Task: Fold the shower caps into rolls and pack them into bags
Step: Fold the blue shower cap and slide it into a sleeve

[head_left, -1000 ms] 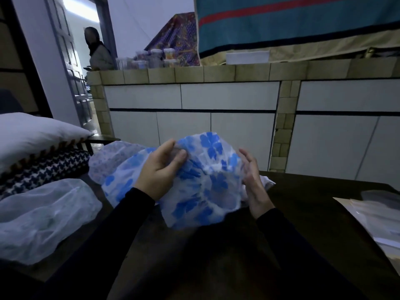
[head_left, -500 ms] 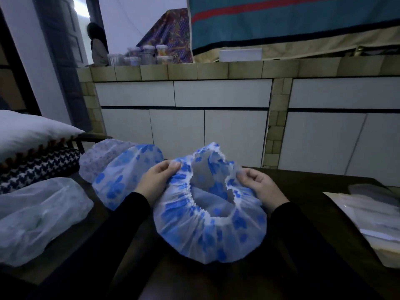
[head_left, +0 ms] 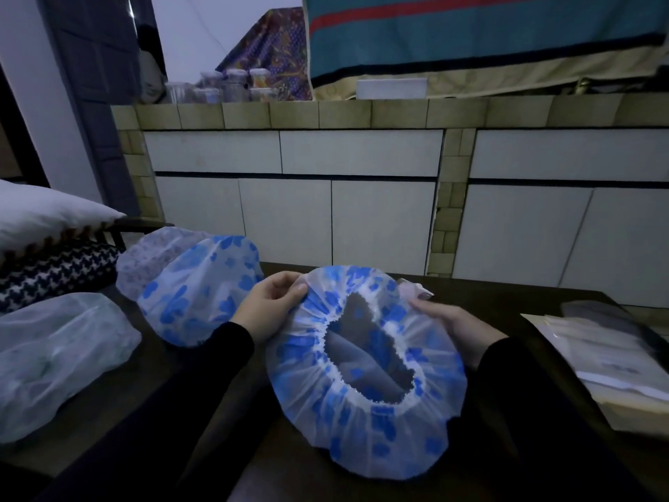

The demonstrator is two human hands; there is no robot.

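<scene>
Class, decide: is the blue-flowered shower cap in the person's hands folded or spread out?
Spread out. The shower cap lies open, its elastic opening facing up, each side pinched by the left hand and right hand.

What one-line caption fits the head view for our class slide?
Both hands, left hand and right hand, hold a blue-flowered shower cap spread open above the dark table.

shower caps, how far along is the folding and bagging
No finished roll or filled bag shows. In hand: the left hand and right hand hold a blue flowered shower cap spread open, not yet folded. Left: more caps piled at left, flat bags waiting at right.
</scene>
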